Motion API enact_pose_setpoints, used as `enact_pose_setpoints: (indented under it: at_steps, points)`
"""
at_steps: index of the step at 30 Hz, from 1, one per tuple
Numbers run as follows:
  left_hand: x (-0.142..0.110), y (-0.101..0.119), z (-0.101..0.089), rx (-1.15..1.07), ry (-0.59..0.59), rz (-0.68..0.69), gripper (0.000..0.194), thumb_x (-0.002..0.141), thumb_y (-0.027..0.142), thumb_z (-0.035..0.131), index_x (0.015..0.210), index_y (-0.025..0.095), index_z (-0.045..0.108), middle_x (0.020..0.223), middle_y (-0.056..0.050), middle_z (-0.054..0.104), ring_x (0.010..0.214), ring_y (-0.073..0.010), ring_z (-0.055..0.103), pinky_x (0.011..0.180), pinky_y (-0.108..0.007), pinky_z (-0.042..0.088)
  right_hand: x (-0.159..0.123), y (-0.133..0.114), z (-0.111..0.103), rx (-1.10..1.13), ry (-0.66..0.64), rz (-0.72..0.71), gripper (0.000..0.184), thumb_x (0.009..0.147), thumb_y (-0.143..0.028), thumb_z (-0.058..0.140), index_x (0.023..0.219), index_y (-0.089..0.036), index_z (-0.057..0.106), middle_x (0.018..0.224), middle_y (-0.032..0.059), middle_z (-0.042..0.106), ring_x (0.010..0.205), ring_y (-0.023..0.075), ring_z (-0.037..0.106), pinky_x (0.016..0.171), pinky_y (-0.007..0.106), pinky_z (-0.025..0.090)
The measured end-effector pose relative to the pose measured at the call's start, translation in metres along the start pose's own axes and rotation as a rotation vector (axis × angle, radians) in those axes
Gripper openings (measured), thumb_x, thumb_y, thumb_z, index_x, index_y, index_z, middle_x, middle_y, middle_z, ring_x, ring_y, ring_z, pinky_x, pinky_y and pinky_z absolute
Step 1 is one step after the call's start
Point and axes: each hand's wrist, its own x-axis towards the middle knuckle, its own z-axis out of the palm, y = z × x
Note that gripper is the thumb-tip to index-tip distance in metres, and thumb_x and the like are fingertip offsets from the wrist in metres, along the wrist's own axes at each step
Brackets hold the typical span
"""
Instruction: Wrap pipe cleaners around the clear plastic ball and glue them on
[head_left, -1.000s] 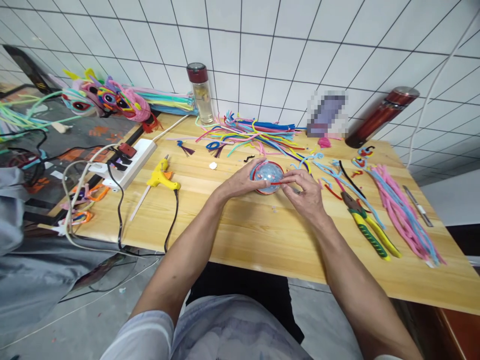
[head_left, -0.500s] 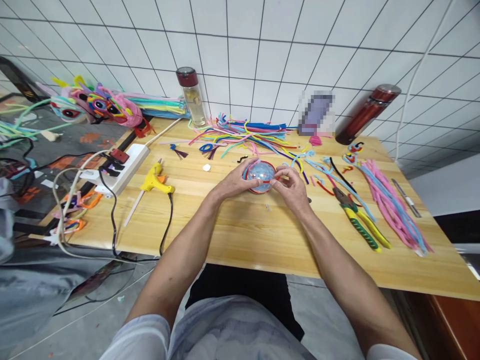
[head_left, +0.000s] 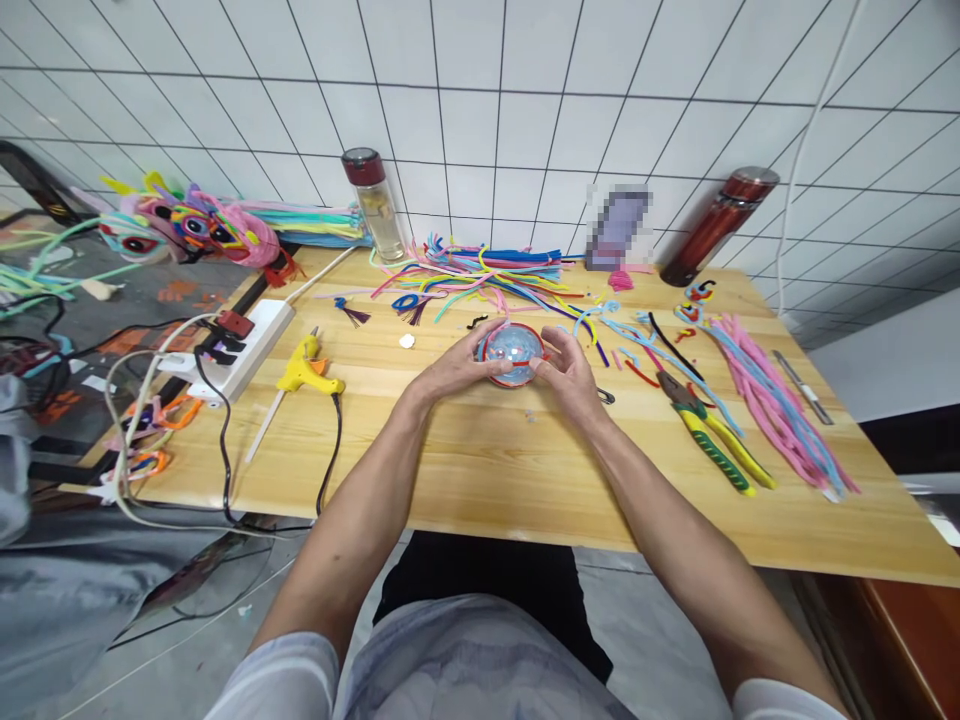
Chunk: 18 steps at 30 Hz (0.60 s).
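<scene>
Between my hands is a clear, round, bluish dome (head_left: 512, 347) with a red pipe cleaner (head_left: 520, 364) running round its edge and across its front. My left hand (head_left: 466, 360) curls around the dome's left side, its thumb on the front strip. From the right, my right hand (head_left: 564, 367) grips the same dome, thumb at the front and fingers behind the edge. Its fingertips are partly hidden. Just right of that hand lies a small dark clip-like piece (head_left: 606, 396). A small white scrap (head_left: 406, 341) sits to the left.
Left are a yellow glue gun (head_left: 309, 370) and a white power strip (head_left: 259, 345) with cables. Pipe cleaners (head_left: 487, 270) spread along the back between a glass bottle (head_left: 379, 210) and a red thermos (head_left: 716, 230). Pliers (head_left: 709, 430), pink strands (head_left: 776, 400) and a craft knife (head_left: 804, 388) lie right.
My right hand has shifted from a fingertip pinch on the red strip to a wider hold on the dome's right side. The camera view has turned slightly.
</scene>
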Motion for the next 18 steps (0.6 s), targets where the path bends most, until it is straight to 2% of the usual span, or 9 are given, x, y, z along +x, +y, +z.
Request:
enact_pose_setpoints:
  at_steps: [2,4,9,14,18]
  points:
    - [0.001,-0.001,-0.001,-0.009,0.000,0.000,0.106,0.074,0.062,0.085,0.163,0.021,0.042,0.168,-0.013,0.045,0.154,-0.0368,0.045,0.130,-0.050,0.034,0.001,0.003,0.000,0.017,0.001,0.013,0.083,0.069,-0.060,0.088,0.141,-0.032,0.057,0.158,0.0111,0.055,0.146,0.0318,0.054,0.120,0.052,0.047]
    - [0.001,-0.002,-0.001,-0.025,0.002,0.006,0.107,0.073,0.062,0.086,0.162,0.022,0.043,0.167,-0.013,0.047,0.153,-0.0364,0.046,0.129,-0.050,0.035,0.002,0.006,0.001,0.048,-0.007,0.049,0.089,0.069,-0.061,0.089,0.146,-0.032,0.055,0.161,0.0115,0.053,0.151,0.0325,0.048,0.123,0.053,0.043]
    - [0.001,-0.004,0.002,-0.129,0.000,-0.001,0.106,0.072,0.060,0.088,0.161,0.022,0.045,0.168,-0.014,0.045,0.152,-0.0373,0.047,0.127,-0.050,0.039,0.001,0.003,0.001,0.076,-0.027,0.092,0.090,0.071,-0.063,0.086,0.149,-0.031,0.055,0.166,0.0094,0.049,0.155,0.0330,0.045,0.125,0.053,0.043]
    - [0.001,-0.001,0.007,-0.177,0.018,0.015,0.110,0.067,0.066,0.089,0.159,0.023,0.048,0.167,-0.015,0.046,0.154,-0.0392,0.044,0.126,-0.050,0.039,-0.004,-0.015,0.002,0.136,-0.024,0.108,0.090,0.070,-0.061,0.087,0.149,-0.030,0.056,0.169,0.0078,0.046,0.153,0.0340,0.047,0.123,0.052,0.046]
    - [0.000,0.005,0.010,-0.226,0.006,0.039,0.114,0.066,0.070,0.089,0.161,0.024,0.046,0.166,-0.015,0.047,0.157,-0.0389,0.039,0.128,-0.050,0.036,-0.010,-0.031,0.005,0.205,-0.013,0.145,0.090,0.067,-0.054,0.090,0.148,-0.030,0.057,0.163,0.0075,0.053,0.149,0.0343,0.051,0.123,0.054,0.045]
